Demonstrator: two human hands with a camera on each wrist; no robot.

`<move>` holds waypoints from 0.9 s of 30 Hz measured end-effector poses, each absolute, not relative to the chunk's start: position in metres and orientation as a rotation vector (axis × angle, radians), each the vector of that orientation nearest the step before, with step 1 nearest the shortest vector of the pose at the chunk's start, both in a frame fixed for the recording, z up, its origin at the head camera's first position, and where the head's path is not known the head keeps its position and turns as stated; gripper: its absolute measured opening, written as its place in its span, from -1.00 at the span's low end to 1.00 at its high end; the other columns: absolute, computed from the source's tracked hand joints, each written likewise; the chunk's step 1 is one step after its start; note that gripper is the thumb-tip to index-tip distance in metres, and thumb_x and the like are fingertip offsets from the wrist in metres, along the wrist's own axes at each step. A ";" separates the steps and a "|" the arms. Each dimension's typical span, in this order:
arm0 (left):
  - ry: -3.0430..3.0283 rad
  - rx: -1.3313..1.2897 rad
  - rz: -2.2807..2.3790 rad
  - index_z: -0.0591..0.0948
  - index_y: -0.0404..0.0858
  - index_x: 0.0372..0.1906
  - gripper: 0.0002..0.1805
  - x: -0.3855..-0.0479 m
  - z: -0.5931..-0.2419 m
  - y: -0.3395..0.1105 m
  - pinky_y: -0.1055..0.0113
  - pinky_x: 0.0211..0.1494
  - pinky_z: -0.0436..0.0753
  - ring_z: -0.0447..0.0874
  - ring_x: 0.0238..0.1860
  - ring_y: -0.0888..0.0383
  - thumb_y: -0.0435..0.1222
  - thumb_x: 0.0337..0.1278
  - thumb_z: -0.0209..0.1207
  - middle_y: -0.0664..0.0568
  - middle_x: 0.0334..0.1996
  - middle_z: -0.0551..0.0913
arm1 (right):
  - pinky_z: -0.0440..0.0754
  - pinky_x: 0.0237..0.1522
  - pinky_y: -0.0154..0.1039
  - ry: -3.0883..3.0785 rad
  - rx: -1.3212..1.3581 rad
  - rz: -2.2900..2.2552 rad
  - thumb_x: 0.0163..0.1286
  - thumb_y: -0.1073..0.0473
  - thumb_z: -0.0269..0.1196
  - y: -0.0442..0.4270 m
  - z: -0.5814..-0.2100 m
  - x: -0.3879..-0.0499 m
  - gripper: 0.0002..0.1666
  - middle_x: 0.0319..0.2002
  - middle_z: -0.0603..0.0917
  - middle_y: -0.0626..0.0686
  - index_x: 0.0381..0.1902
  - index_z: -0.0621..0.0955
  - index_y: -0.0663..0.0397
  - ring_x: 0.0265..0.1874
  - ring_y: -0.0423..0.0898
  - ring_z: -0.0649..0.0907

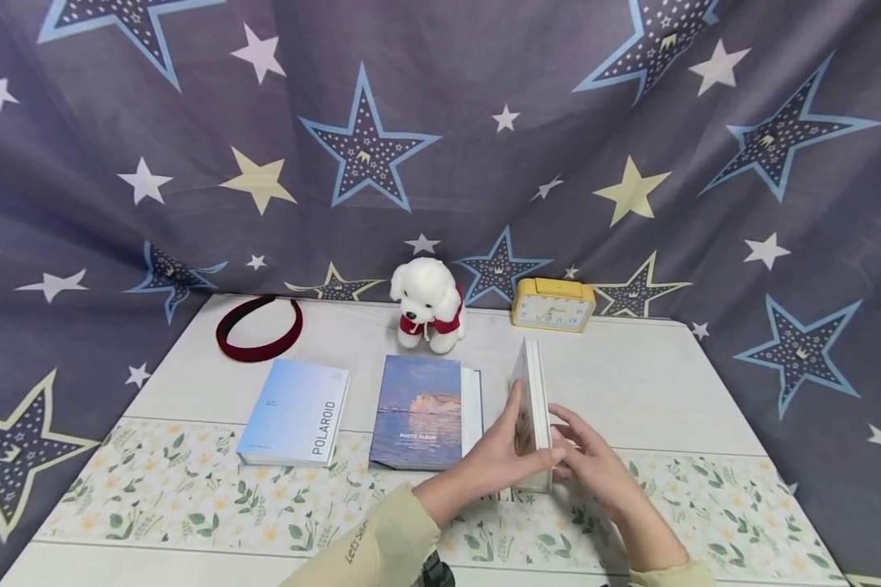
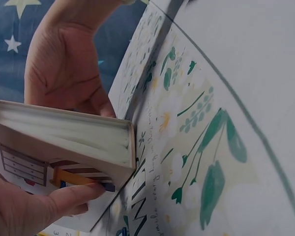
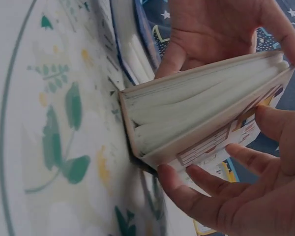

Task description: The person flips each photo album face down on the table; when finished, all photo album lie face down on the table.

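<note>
A pale photo album (image 1: 536,408) with a drawn picture on its cover stands upright on the table, page edges showing. My left hand (image 1: 495,452) grips it from the left, fingers along that cover and thumb over the near edge. Against the right cover rest the spread fingertips of my right hand (image 1: 587,456). In the right wrist view, the thumb and fingers of this right hand (image 3: 241,182) all lie on that one face of the album (image 3: 201,98). The left wrist view shows a left finger on the illustrated cover of the album (image 2: 64,132).
Left of the album lie a blue photo album (image 1: 418,412) with a sea-cliff cover and a light-blue Polaroid album (image 1: 294,412). Behind them are a dark red headband (image 1: 260,350), a white plush dog (image 1: 429,306) and a yellow clock (image 1: 554,306). A star-patterned curtain (image 1: 440,163) hangs behind the table.
</note>
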State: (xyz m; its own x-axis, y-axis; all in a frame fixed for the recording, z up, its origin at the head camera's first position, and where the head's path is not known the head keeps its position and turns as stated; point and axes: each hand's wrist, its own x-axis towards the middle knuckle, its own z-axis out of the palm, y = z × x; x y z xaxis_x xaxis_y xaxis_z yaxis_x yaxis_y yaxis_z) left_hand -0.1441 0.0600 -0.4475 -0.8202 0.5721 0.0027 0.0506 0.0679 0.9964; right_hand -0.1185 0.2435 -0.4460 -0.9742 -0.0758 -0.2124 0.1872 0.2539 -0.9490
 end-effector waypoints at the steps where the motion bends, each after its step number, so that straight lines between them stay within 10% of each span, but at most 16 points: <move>1: 1.964 0.600 1.810 -0.39 0.13 0.54 0.15 -0.144 -0.448 0.060 0.09 0.43 0.18 -0.11 0.50 0.03 0.10 0.17 0.22 -0.11 0.55 -0.25 | 0.65 -0.03 -0.03 2.309 0.113 -1.788 0.48 -0.08 0.11 0.243 -0.447 -0.119 -0.33 0.34 0.34 0.37 0.46 0.26 -0.09 0.19 0.26 0.51; 10: 1.889 0.571 1.993 -0.37 0.18 0.53 0.10 -0.141 -0.448 0.061 0.25 0.20 0.49 0.37 0.30 0.04 -0.23 0.15 0.17 -0.05 0.51 0.03 | 0.43 0.16 0.25 2.403 0.131 -1.665 0.45 -0.13 0.15 0.247 -0.454 -0.120 -0.25 0.41 0.19 0.43 0.48 0.23 -0.02 0.27 0.41 0.37; 19: 1.681 0.550 2.180 -0.32 0.13 0.55 0.10 -0.136 -0.455 0.064 0.28 0.12 0.57 0.43 0.28 -0.02 -0.53 0.07 0.02 -0.13 0.54 -0.08 | 0.30 0.28 0.24 2.374 0.308 -1.660 0.29 -0.21 0.29 0.258 -0.458 -0.119 0.21 0.41 0.18 0.43 0.56 -0.15 0.15 0.33 0.38 0.31; 27: 1.714 0.492 2.089 -0.36 0.03 0.56 0.06 -0.138 -0.459 0.066 0.31 0.35 0.32 0.26 0.40 0.14 -0.55 0.16 -0.01 0.07 0.56 -0.27 | 0.30 0.29 0.22 2.429 0.322 -1.578 0.29 -0.17 0.31 0.272 -0.453 -0.117 0.21 0.41 0.21 0.41 0.56 -0.14 0.19 0.33 0.33 0.32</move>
